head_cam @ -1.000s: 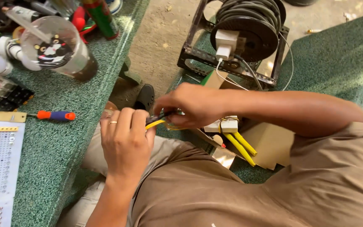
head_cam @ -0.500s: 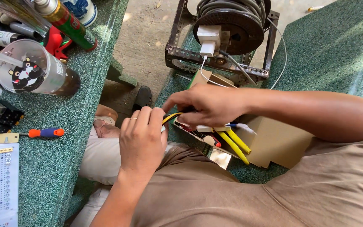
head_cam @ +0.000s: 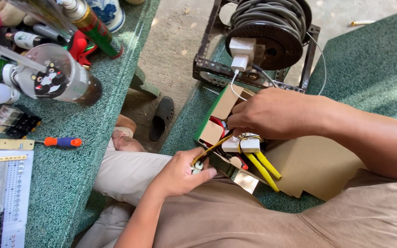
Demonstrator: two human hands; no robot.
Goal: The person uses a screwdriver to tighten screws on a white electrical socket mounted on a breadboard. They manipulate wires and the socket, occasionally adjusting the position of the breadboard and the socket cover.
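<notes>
Head view, looking down on a seated person. The left hand (head_cam: pixel 180 171) is curled shut, thumb and fingers pinching a small white part (head_cam: pixel 197 167) from which a yellow wire (head_cam: pixel 212 148) runs up and right into an open cardboard box (head_cam: pixel 299 167). The right hand (head_cam: pixel 272 112) hovers over the box's open mouth, fingers bent and drawn together at the tips; whether they pinch anything cannot be told, as the fingertips are hidden. Just below this hand, inside the box, lies a white block (head_cam: pixel 242 144) with wire wound on it, and yellow-handled pliers (head_cam: pixel 263 166) lie slanted beside it. The box rests on a green carpet (head_cam: pixel 377 69) by the person's lap. Behind the box stands a black cable reel (head_cam: pixel 272 27) in a metal frame, with a white plug adapter (head_cam: pixel 242 53) on its face. A dark sandal (head_cam: pixel 161 117) lies on the ground between carpet and table. At left, a green speckled table (head_cam: pixel 65 170) bears an orange-handled screwdriver (head_cam: pixel 60 142) near its middle, a clear cup with a cartoon figure (head_cam: pixel 56 78) toward the far edge, a spray can (head_cam: pixel 90 25) at the far edge, and a white perforated board (head_cam: pixel 1 193) at the near left corner.
</notes>
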